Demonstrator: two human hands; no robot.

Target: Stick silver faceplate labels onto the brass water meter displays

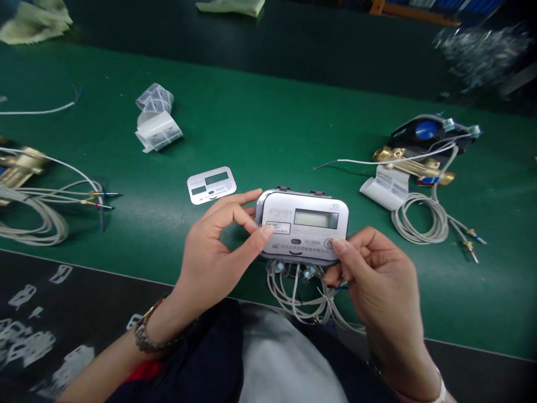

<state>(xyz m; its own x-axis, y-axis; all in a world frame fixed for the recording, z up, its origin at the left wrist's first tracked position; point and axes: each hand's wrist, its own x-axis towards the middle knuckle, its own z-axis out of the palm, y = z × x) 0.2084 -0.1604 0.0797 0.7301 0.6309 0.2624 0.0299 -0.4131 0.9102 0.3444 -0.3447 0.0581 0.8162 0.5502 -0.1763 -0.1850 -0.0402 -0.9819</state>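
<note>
Centre-frame, my left hand (pixel 220 252) and right hand (pixel 377 277) are gripping a silver, rounded-rectangular meter (pixel 308 230), apparently faced already; a thin silver plate (pixel 212 185) is lying unfitted.

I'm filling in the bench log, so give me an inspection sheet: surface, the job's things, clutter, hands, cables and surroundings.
Surface: green tabletop, with a dark strip beyond it.
Job's things: display unit, held with its screen visible; loose faceplate flat on the tabletop.
Clutter: curled label strip; pale cut-out scraps at lower left.
Hands: left hand grips the unit's left side; right hand, its lower right corner.
Cables: coil below the unit; right-hand coil near a brass fitting; left-hand coil.
Surroundings: crumpled clear material, top right; pale cloth, top left.
</note>
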